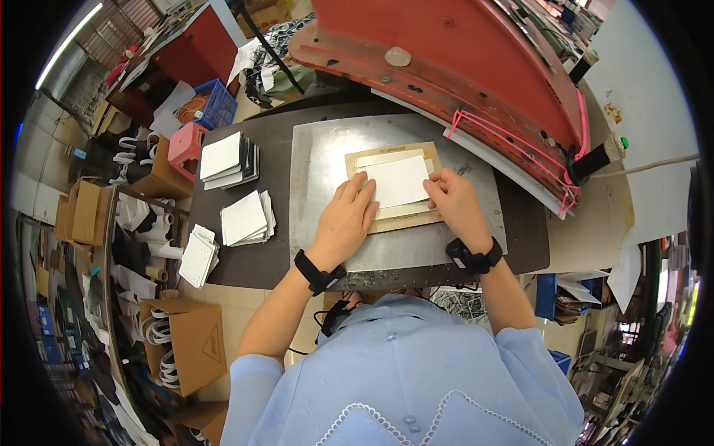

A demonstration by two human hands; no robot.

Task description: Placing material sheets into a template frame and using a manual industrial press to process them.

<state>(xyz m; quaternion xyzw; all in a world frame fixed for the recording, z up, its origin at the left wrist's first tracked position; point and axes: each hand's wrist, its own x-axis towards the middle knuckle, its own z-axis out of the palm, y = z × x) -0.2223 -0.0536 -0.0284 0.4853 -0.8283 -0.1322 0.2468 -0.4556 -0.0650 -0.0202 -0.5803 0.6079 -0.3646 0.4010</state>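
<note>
Steadying a white card (400, 183) with both hands

Lying flat, fingers outstretched and thumb apart, the person's left hand (347, 219) meets the card at its eight o'clock side. At three o'clock, the thumb and forefinger of the right hand (455, 204) are at the card's edge; whether they are pinched on it cannot be told. Each wrist wears a black band (320, 276). The card rests over a tan board (405, 221), which lies on a grey metal plate (320, 156) on a dark table (275, 165).

Away from the card, three card stacks sit on the table: one at nine o'clock (223, 157), another just below it (245, 221), and the last at eight o'clock (197, 256). A red machine (424, 33), strung with pink cord (513, 146), looms from twelve to two o'clock. Toward ten o'clock are a pink stool (186, 149) and a blue crate (217, 104).
</note>
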